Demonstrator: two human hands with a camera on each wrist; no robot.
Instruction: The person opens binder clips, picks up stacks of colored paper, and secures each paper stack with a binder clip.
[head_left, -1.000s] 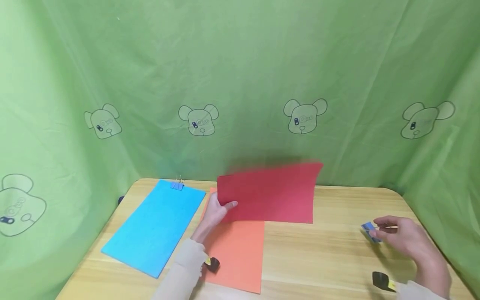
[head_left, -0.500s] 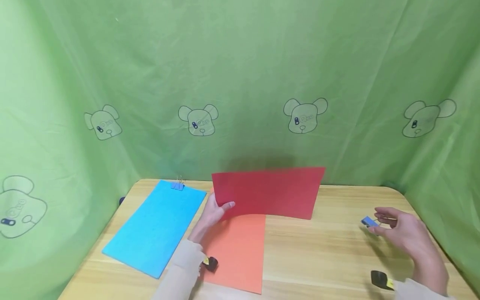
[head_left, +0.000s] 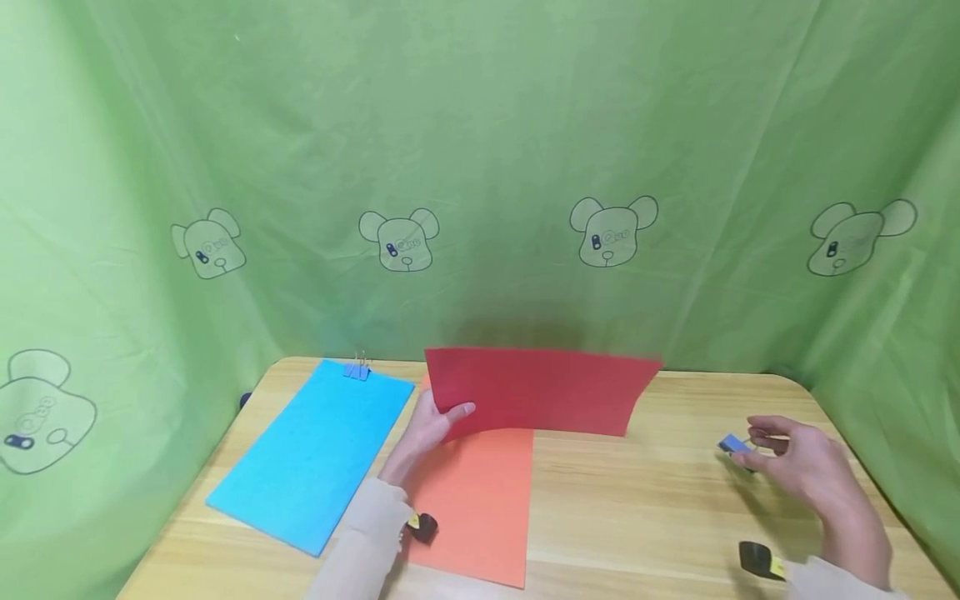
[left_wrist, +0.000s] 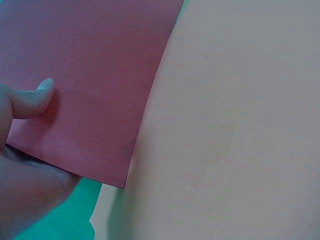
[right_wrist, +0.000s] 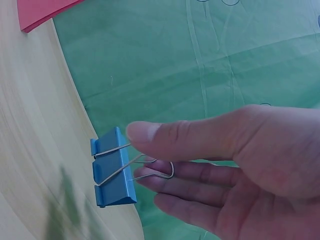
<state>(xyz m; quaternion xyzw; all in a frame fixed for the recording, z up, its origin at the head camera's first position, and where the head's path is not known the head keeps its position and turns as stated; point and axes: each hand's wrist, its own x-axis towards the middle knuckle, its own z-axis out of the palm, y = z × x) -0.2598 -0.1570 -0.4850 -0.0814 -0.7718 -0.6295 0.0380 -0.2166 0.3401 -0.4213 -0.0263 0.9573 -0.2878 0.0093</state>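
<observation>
Red paper point(head_left: 540, 392), maybe more than one sheet, stands on its edge with its right end raised off the table. My left hand point(head_left: 427, 425) grips its left end, thumb on the near face and the other fingers hidden behind; the left wrist view shows the thumb point(left_wrist: 32, 100) flat on the paper. Beneath lies orange paper point(head_left: 480, 508), partly covered by the hand and sleeve. Over the table's right side my right hand point(head_left: 806, 467) pinches a blue binder clip point(right_wrist: 114, 167) by its wire handles, between thumb and fingers.
Left of the orange paper lies a blue stack of paper point(head_left: 311, 458) with a second binder clip point(head_left: 357, 372) on its far edge. A green curtain point(head_left: 495, 167) surrounds the wooden table point(head_left: 622, 517) at the back and sides.
The red paper's upper edge has come down and its right end has swung slightly right. In my right hand the binder clip has turned and shifted a little left.
</observation>
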